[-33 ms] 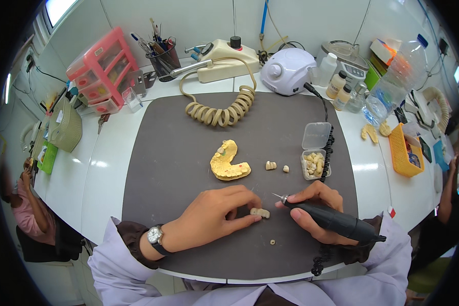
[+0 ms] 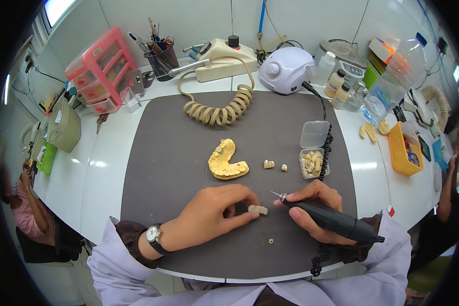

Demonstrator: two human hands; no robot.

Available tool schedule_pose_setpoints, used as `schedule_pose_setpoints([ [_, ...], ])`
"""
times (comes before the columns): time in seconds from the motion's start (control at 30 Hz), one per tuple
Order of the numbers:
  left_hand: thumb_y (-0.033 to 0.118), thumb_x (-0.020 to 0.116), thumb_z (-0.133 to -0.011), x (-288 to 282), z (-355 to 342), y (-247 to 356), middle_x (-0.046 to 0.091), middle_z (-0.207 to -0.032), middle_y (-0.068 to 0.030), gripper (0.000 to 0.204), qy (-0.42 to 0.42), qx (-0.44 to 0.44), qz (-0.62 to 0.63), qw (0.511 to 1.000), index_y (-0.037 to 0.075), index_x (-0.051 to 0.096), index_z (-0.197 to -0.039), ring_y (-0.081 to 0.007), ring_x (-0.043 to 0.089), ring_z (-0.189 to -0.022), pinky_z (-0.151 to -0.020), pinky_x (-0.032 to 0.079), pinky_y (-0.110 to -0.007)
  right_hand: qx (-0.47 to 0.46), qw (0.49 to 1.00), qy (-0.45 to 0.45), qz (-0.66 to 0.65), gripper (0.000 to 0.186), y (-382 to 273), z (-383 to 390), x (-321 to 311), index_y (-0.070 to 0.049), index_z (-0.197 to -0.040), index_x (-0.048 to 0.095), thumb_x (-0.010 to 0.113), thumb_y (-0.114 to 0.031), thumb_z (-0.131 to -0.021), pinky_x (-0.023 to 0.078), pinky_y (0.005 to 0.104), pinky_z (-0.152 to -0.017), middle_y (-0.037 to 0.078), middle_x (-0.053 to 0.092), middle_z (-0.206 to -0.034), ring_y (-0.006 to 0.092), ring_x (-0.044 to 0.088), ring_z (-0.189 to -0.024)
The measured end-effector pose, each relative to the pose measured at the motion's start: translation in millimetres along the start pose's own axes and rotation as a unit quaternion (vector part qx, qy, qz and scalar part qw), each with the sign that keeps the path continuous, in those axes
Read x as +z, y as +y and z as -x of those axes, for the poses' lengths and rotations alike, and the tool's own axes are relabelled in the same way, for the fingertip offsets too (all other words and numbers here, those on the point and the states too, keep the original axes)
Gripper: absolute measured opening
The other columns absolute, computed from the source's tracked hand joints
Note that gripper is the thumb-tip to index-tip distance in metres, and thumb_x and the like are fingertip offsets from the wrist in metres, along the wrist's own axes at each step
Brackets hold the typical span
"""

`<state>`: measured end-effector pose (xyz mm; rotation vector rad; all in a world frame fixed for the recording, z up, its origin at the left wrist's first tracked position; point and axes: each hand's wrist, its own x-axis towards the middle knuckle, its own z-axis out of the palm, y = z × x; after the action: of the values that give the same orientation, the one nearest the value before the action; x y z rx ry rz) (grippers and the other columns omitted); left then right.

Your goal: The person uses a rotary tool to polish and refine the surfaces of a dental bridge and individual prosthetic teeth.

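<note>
My left hand (image 2: 217, 211), with a watch on its wrist, pinches a pale segmented dental piece (image 2: 258, 209) low on the grey mat (image 2: 158, 127). My right hand (image 2: 311, 214) grips a black rotary handpiece (image 2: 336, 223) whose thin metal bit points left, a short way above and right of that piece. Behind my hands stands a yellow dental cast (image 2: 222, 166). To its right lie two small tooth-like pieces (image 2: 269, 163) and an open clear box (image 2: 313, 133) holding several pale pieces. A tiny ring-shaped piece (image 2: 271, 240) lies nearer me.
Along the back stand a pink drawer unit (image 2: 94, 71), pen cup (image 2: 163, 64), cream motor unit (image 2: 224, 61) with coiled hose, white control unit (image 2: 285, 71), bottles and a large plastic bottle (image 2: 392, 79). A yellow basket (image 2: 404, 153) sits right. Other people are at both sides.
The whole view has shifted very slightly; my hands and the objects keep nearly the same places.
</note>
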<state>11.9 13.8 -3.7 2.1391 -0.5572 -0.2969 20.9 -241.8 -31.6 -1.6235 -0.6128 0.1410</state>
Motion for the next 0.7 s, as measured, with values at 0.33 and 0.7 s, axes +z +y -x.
schedule_pose_setpoints([
  [0.33,0.01,0.079,-0.085,1.3,-2.9,-4.0,0.07,-0.08,-0.0019,0.017,0.042,-0.047,0.094,0.994,0.001,0.069,-0.095,-0.0056,0.065,-0.067,-0.05,0.047,-0.019,-0.066,0.995,-0.035,0.062,0.019,6.8,-1.2,-3.0,0.0,-0.1,0.065,0.074,-0.007,-0.084,0.058,0.028,-0.072,0.017,0.075,-0.095,0.0224,0.076,-0.08],
  [0.7,0.008,0.082,-0.08,3.1,-3.0,-2.0,0.068,-0.071,-0.001,0.016,0.063,-0.052,0.091,0.993,-0.001,0.071,-0.088,-0.002,0.058,-0.056,-0.048,0.043,-0.017,-0.104,0.989,-0.073,0.073,0.02,11.5,-4.4,-0.4,-0.002,-0.099,0.067,0.074,-0.006,-0.081,0.06,0.0301,-0.075,0.016,0.074,-0.095,0.0271,0.075,-0.095],
])
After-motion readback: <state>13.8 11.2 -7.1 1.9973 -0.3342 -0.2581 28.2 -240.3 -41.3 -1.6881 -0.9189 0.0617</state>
